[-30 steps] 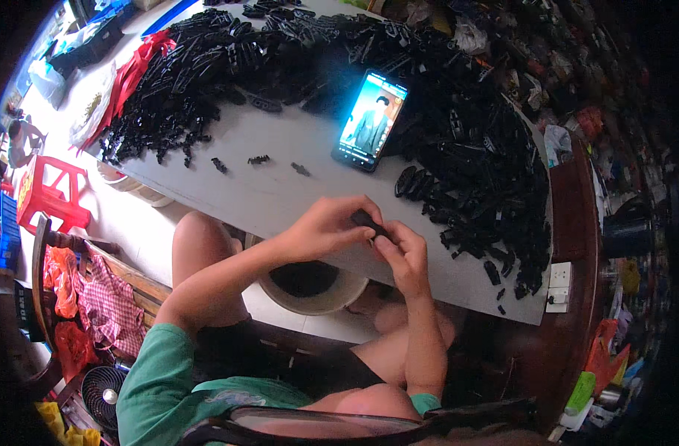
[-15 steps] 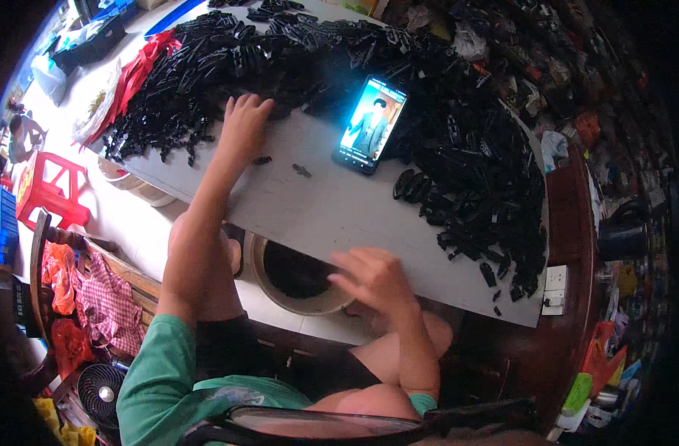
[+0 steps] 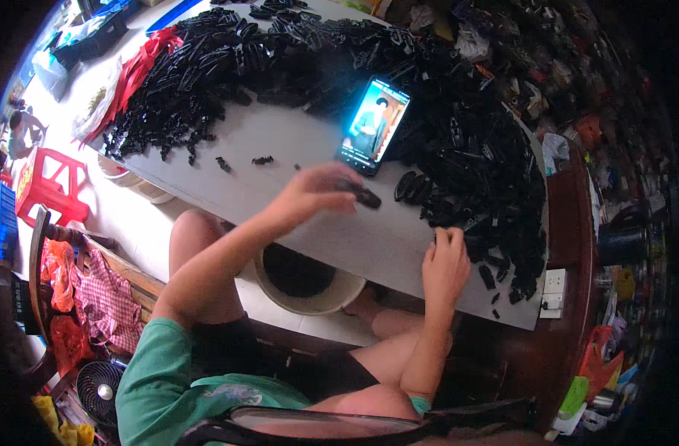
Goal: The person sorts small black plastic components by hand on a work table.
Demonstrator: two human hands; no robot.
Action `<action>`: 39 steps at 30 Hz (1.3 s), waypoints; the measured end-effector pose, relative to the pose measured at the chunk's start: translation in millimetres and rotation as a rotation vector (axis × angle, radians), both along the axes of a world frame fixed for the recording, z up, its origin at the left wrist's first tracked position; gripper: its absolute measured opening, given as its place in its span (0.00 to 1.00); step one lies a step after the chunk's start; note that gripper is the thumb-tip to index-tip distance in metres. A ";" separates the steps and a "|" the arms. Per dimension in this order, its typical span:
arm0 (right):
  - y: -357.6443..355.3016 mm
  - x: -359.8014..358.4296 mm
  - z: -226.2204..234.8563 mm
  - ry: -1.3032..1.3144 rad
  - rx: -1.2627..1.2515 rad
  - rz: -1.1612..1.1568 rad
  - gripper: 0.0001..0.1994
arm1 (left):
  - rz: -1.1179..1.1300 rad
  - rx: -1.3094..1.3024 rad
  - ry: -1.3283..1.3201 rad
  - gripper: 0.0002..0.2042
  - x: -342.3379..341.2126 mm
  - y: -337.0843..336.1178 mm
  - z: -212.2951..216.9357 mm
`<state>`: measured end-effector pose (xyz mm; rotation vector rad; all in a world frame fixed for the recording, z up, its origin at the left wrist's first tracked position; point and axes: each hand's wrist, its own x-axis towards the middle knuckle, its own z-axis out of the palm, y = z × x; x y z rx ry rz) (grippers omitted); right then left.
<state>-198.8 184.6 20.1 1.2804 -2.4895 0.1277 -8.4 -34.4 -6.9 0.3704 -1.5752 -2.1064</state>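
Black part (image 3: 368, 197) gripped by left hand (image 3: 322, 190), held over middle of table (image 3: 273, 134); left hand drawn back from pile (image 3: 284, 70) along far edge, so fresh part apparently fetched. Right hand (image 3: 445, 269) shifted from above bucket (image 3: 319, 304) toward near right corner; fingers curled, contents cannot be told.

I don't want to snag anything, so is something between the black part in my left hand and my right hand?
Nothing visible stands between the black part in your left hand and your right hand; pale tabletop shows in the gap. The pile of black parts borders that path on its far side.
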 end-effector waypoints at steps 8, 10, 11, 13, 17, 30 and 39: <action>-2.9 -2.6 -3.5 -0.138 -0.031 0.153 0.12 | -0.280 0.137 0.055 0.11 -19.1 33.7 -24.4; -10.0 2.4 -2.1 -0.217 -0.153 0.250 0.12 | -0.250 0.009 -0.035 0.12 -20.9 36.0 -27.4; -12.1 8.5 0.1 -0.399 -0.302 0.324 0.13 | -0.252 0.011 -0.035 0.12 -21.8 37.7 -28.2; -19.1 20.8 -2.6 -0.585 -0.452 0.399 0.14 | -0.251 0.122 0.006 0.12 -23.1 40.9 -24.3; -25.5 35.1 -8.6 -0.439 -0.417 0.638 0.12 | -0.217 0.160 -0.038 0.11 -23.7 42.5 -12.2; -26.4 29.9 -5.1 -0.420 -0.403 0.717 0.15 | -0.167 -0.007 -0.082 0.10 -23.6 39.0 -14.1; -32.1 30.0 -4.6 -0.437 -0.421 0.656 0.13 | -0.116 -0.002 0.067 0.08 -26.3 44.9 -17.9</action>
